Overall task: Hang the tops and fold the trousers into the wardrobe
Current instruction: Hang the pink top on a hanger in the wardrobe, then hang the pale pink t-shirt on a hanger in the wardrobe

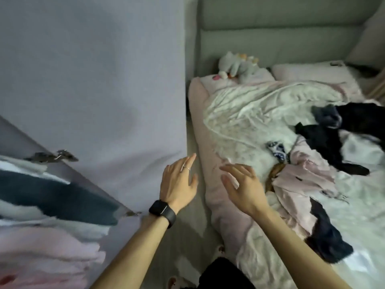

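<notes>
Both my hands hover empty between the wardrobe and the bed. My left hand [179,182], with a ring and a black watch on the wrist, has its fingers straight. My right hand [243,184] reaches over the bed's edge with fingers spread, near a crumpled pink garment [300,182]. Black clothes [325,140] and a dark garment [327,245] lie loose on the bed. In the wardrobe at the left, folded clothes [52,205] are stacked in pink, white and dark blue layers.
The open lilac wardrobe door [93,80] stands between me and the bed. A rumpled white duvet [250,113] covers the pink mattress [220,205]. A grey plush toy [237,65] and a pillow [308,71] lie by the padded headboard.
</notes>
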Tool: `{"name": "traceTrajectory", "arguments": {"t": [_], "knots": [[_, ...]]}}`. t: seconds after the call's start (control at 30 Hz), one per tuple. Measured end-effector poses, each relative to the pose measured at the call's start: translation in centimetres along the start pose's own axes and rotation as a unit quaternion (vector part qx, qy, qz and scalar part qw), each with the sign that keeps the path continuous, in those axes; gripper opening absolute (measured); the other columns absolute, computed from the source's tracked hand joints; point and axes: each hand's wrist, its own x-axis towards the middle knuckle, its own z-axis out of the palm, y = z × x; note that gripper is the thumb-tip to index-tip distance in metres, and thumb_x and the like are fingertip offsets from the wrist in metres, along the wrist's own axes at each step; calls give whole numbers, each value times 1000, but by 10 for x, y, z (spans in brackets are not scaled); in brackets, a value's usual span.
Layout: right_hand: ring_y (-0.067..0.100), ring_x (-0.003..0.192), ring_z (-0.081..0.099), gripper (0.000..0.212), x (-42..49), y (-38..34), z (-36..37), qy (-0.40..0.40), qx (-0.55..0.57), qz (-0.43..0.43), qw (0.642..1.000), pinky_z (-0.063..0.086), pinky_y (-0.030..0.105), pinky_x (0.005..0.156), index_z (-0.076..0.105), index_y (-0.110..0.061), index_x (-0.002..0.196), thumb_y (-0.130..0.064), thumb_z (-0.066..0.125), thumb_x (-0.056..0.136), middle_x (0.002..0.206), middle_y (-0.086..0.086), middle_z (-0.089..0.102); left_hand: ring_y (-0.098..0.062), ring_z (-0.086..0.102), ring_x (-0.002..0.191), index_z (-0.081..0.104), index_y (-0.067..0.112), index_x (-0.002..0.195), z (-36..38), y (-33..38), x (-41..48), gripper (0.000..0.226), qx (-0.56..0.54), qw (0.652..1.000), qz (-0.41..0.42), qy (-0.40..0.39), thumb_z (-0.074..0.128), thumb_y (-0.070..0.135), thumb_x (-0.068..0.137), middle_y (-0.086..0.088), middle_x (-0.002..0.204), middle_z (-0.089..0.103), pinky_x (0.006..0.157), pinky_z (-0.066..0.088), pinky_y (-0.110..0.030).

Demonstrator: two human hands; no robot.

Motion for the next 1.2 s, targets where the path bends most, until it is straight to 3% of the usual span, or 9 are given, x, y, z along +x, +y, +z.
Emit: {"name": "traceTrajectory", "arguments": {"t": [0.1,0.2,0.33,0.5,0.6,0.83,1.0,1.1,1.2], "knots": [[12,110,51,20,-30,48,-41,70,-35,76,994,45,29,95,76,-20,110,-18,72,91,112,-6,74,-24,53,124,43,26,149,43,68,27,61,-16,995,87,-55,60,29,91,-1,140,57,106,43,-41],[20,115,55,21,-55,88,-76,91,-31,175,980,50,37,95,75,-20,116,-22,69,96,117,-6,72,-25,52,126,43,25,150,80,127,46,61,-39,985,129,-110,57,31,90,-2,142,55,109,40,-42],[25,114,58,21,-82,135,-114,128,-45,236,962,40,25,95,76,-19,115,-22,69,95,118,-5,72,-22,52,127,45,23,149,122,190,65,63,-21,971,190,-144,51,35,87,-1,142,56,108,39,-41],[22,121,53,26,-107,198,-151,141,-33,327,934,45,37,101,72,-27,122,-29,64,97,124,-11,69,-18,46,133,43,24,150,169,249,95,59,-3,954,245,-175,58,31,93,2,147,51,111,31,-35],[21,120,52,29,-111,229,-160,138,-44,354,924,46,38,99,70,-28,124,-32,63,97,116,-12,71,-16,46,133,41,27,151,190,268,114,59,9,948,261,-182,57,31,94,5,147,50,111,29,-31],[24,123,49,37,-97,313,-144,46,-55,430,900,45,38,101,61,-30,135,-37,57,99,127,-11,67,-17,46,133,39,25,153,273,269,173,59,47,934,257,-243,54,32,96,4,148,49,111,30,-32],[27,127,48,48,-79,384,-116,-56,-27,534,843,45,38,99,46,-30,147,-41,49,100,130,0,61,-18,39,139,35,25,154,363,249,211,59,96,900,258,-337,48,35,97,4,154,42,114,29,-34],[29,117,55,55,-66,435,-101,-97,-24,581,808,49,38,88,34,-32,153,-39,48,100,125,4,60,-21,39,139,34,25,154,424,237,232,61,130,871,270,-390,47,37,96,1,155,41,114,30,-35],[30,103,60,63,-50,480,-87,-127,-6,597,792,53,41,80,18,-44,154,-36,48,99,118,6,60,-27,29,145,29,28,156,473,223,248,65,175,843,268,-432,48,37,94,-1,164,24,117,25,-38]]}}
